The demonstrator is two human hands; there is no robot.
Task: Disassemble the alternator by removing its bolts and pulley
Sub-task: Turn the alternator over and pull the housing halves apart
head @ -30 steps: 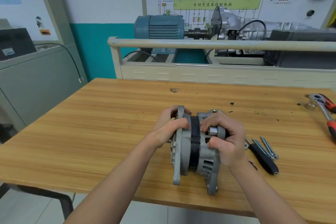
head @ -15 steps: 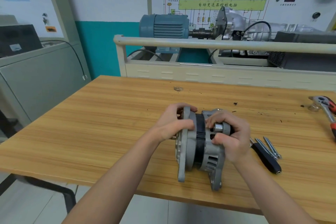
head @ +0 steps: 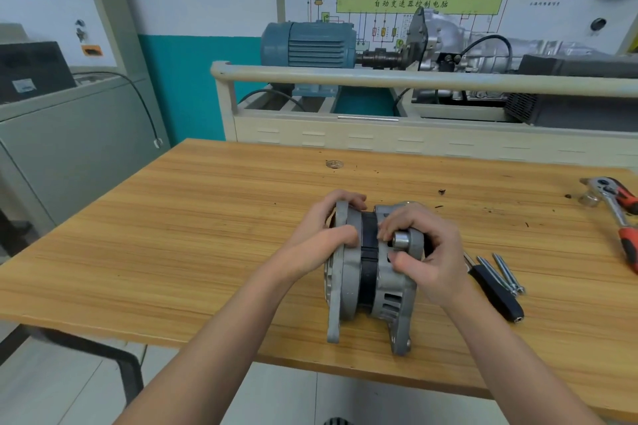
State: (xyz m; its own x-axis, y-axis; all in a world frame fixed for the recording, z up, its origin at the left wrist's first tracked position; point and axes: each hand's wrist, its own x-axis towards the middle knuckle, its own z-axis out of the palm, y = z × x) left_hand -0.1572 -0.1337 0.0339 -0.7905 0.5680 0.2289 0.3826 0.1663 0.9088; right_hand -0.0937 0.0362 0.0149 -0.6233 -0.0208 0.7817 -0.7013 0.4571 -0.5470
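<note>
- Alternator (head: 371,281) stands on edge on table (head: 172,235), between both hands.
- Left hand (head: 322,235) grips left housing; fingers curled over rim.
- Right hand (head: 424,252) grips right housing.
- Bolts (head: 505,274) lie just right of right hand.

No visible change in scene.

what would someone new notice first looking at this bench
First the grey alternator standing near the front edge of the wooden table, gripped on one side by the left hand and on the other by the right hand. Next, the long bolts lying loose to its right beside a black-handled tool, and the red-handled ratchet at the far right edge.
</note>
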